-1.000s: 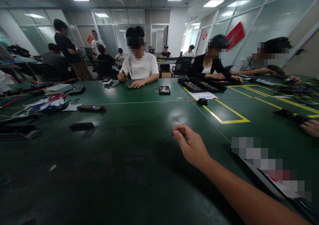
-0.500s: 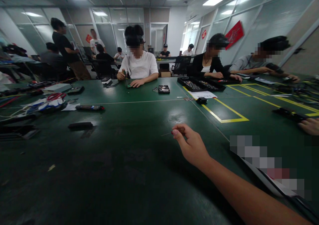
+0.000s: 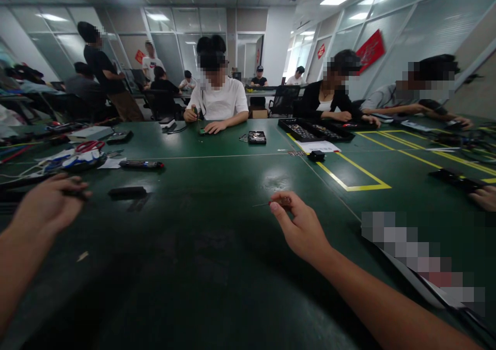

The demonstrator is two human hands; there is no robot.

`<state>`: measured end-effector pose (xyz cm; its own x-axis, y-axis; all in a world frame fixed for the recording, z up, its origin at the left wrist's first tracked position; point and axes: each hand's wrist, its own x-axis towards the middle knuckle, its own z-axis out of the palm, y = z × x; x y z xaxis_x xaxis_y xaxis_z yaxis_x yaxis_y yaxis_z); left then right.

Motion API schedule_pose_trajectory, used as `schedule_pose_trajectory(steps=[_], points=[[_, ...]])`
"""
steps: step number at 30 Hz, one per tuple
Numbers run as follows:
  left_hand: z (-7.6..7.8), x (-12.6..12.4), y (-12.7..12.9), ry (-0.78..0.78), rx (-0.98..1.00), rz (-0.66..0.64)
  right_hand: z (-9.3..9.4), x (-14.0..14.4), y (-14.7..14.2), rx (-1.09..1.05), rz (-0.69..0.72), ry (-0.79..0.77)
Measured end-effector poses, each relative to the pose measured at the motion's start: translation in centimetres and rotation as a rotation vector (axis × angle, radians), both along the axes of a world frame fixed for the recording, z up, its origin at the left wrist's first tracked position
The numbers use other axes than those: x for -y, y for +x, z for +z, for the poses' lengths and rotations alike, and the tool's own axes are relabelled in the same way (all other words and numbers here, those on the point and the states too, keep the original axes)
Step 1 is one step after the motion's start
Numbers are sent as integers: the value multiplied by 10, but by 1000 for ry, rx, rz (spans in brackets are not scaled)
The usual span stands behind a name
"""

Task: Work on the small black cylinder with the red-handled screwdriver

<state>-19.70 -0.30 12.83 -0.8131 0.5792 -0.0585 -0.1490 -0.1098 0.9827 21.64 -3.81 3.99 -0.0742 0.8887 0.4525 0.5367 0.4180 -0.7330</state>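
Head view | your right hand (image 3: 300, 228) pinches a thin screwdriver (image 3: 271, 203) above the desk (image 3: 217, 257), fingers clenched on its handle | light, stiff, slim: grip the handle | left hand (image 3: 48, 203) closed on something dark.

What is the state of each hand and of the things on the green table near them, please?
right hand: pinching a thin tool.
thin tool: held level above the table.
left hand: closed around a dark object, mostly hidden.
black flat piece: lying flat, untouched.
dark pen-like tool: lying on its side.
black tray: filled with small parts.
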Motion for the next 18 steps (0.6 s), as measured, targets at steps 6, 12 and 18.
schedule_pose_trajectory(steps=[6, 12, 18], points=[[-34, -21, 108, -23, 202, -656, 5, -1, 4, 35, -40, 21], [-61, -12, 191, 2, 241, -1005, 10, 2, 4, -2, -44, 59], [-98, -2, 203, 71, -107, -1219, 12, 6, 3, -18, -33, 64]])
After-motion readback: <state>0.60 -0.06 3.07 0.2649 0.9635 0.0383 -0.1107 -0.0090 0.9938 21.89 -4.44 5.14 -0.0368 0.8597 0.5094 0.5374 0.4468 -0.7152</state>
